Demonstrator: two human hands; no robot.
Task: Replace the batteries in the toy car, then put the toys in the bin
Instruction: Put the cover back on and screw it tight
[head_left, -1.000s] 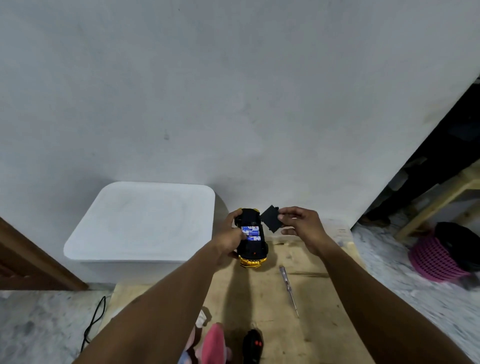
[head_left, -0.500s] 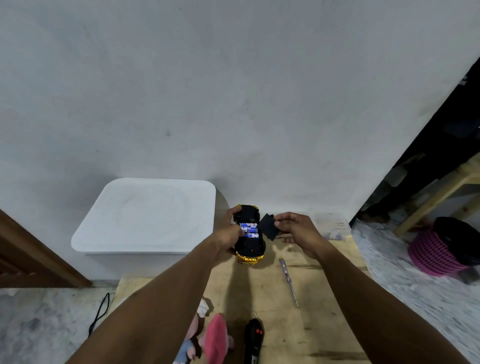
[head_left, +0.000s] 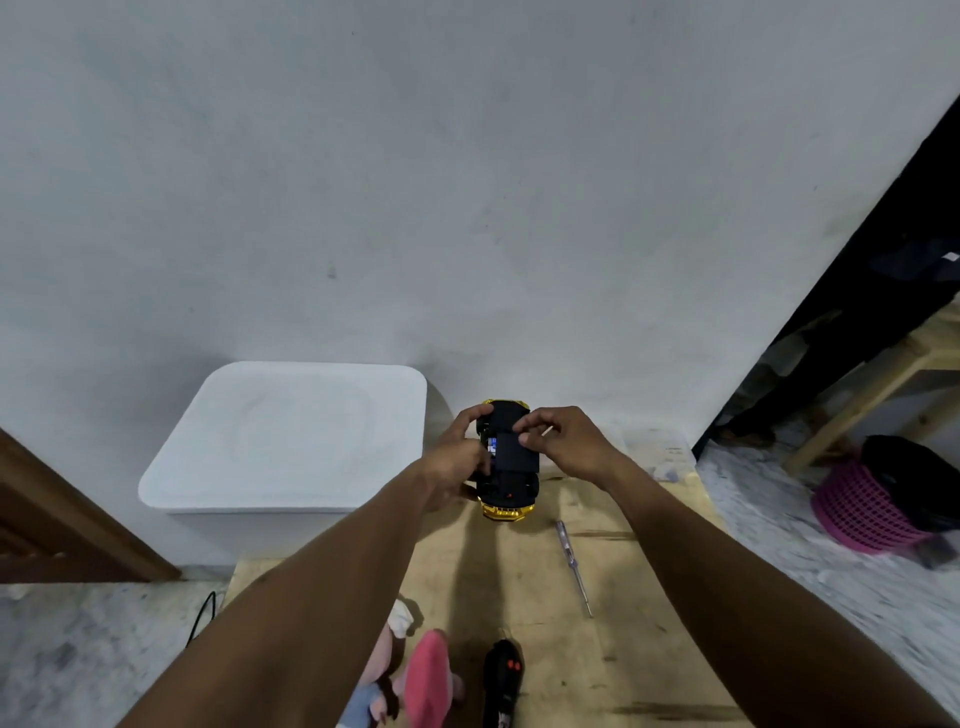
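The black and gold plastic toy car is held belly-up in the air over the far edge of the pale wooden table, its gold nose toward the person. The left hand grips it from the side, thumb curled over the far end and fingers wrapped underneath. A flat black plastic battery cover lies on the underside, pinched at its far edge by the curled thumb and fingertips of the right hand, whose wrist is bent downward. Between the left fingers and the cover a sliver of blue battery shows. Both forearms reach straight forward. Near the right wrist, on the table, lies a slim clear-handled screwdriver. Beyond the left knuckles stands a white plastic bin with its lid on. Under the left forearm lie a pink plush toy and a black remote control.
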